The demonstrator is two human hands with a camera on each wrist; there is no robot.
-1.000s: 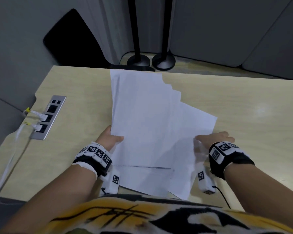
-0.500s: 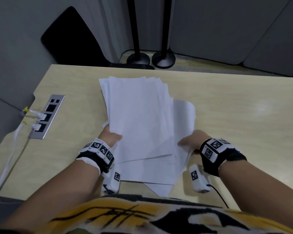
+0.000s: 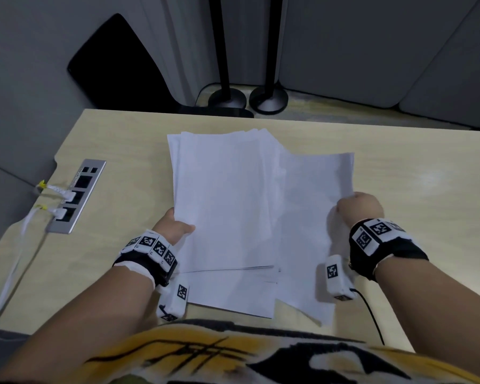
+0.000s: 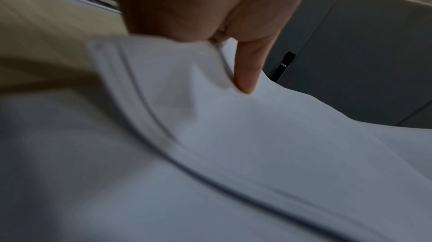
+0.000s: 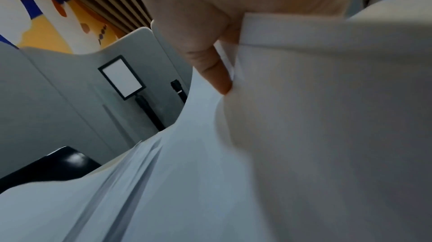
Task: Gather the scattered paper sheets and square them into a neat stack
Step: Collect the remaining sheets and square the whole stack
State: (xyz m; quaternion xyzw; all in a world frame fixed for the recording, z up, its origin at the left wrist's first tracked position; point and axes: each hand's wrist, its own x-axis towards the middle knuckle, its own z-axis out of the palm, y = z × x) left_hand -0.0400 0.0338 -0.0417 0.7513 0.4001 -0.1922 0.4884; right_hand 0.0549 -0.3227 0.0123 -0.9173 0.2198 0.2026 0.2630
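Several white paper sheets (image 3: 227, 200) lie in a loose, fanned pile on the light wood table (image 3: 416, 173). My left hand (image 3: 175, 227) pinches the pile's left edge, thumb on top and fingers hidden beneath; the left wrist view shows the thumb (image 4: 245, 72) pressing on the sheets (image 4: 257, 144). My right hand (image 3: 358, 207) grips the right edge of a skewed sheet (image 3: 316, 189) that sticks out to the right. The right wrist view has that hand's thumb (image 5: 217, 74) on the paper (image 5: 315, 116), which curls up round it.
A metal socket panel (image 3: 76, 195) with white cables (image 3: 14, 267) plugged in is set into the table at the left. Two black pole bases (image 3: 247, 99) stand on the floor beyond the far edge. Grey partitions (image 3: 372, 45) close off the back.
The sheets were pulled nearer and closer together, then the right hand moved back out to the right, lifting one sheet's right edge. The left hand stayed on the left edge.
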